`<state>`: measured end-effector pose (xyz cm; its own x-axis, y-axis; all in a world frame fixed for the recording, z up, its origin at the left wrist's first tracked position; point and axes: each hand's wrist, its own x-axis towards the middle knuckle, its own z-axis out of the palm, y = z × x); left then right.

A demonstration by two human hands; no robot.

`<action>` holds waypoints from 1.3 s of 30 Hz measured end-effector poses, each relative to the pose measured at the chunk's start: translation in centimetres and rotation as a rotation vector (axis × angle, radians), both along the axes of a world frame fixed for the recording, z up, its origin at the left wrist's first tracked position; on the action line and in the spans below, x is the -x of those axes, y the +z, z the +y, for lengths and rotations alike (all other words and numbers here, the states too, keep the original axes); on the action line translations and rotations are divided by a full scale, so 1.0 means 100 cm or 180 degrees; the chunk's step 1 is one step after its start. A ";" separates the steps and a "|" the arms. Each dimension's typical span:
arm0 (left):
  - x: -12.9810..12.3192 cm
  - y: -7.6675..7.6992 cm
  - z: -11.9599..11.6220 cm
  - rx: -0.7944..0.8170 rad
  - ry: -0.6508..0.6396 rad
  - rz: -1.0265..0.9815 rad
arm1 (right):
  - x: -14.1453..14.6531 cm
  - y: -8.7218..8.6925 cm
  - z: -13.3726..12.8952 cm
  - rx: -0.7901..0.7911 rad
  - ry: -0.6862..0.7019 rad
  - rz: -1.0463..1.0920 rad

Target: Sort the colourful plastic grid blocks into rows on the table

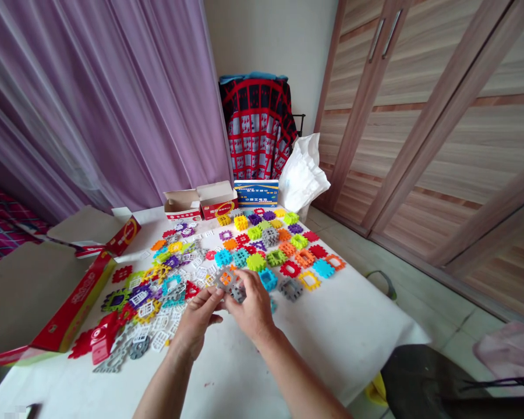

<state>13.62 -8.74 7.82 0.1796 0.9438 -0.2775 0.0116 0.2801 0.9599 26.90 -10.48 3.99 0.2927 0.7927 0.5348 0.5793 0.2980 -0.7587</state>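
Both hands meet over the near middle of the table, around grey plastic building block pieces with toothed edges. My left hand pinches the left side of the grey piece between thumb and fingers. My right hand grips its right side, partly covering more grey plastic below. Orange shows through the opening of the held piece. Just beyond the hands lie a blue block, a lime green block and a grey block. White window-shaped pieces lie left of my left hand.
A white-covered table carries many coloured toothed pieces. Open red cartons stand at the left, smaller boxes and a blue box at the back. A white bag stands beyond the far right corner; a dark seat is at the right.
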 end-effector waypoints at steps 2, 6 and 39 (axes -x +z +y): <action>0.001 -0.001 -0.001 -0.0070 -0.0144 0.0036 | -0.003 0.002 -0.001 -0.0005 0.0033 0.0037; 0.001 0.001 -0.001 -0.0148 -0.0265 0.0206 | -0.015 0.002 -0.001 -0.0024 0.0051 0.0018; 0.100 -0.089 0.021 -0.3609 0.0794 0.3415 | -0.162 -0.050 0.005 0.0115 -0.1553 0.0718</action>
<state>3.64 -6.59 -1.11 0.1865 0.7154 0.6734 0.8605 -0.4496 0.2393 43.13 -9.96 -0.99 0.7360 0.5527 0.3910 0.4653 0.0065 -0.8851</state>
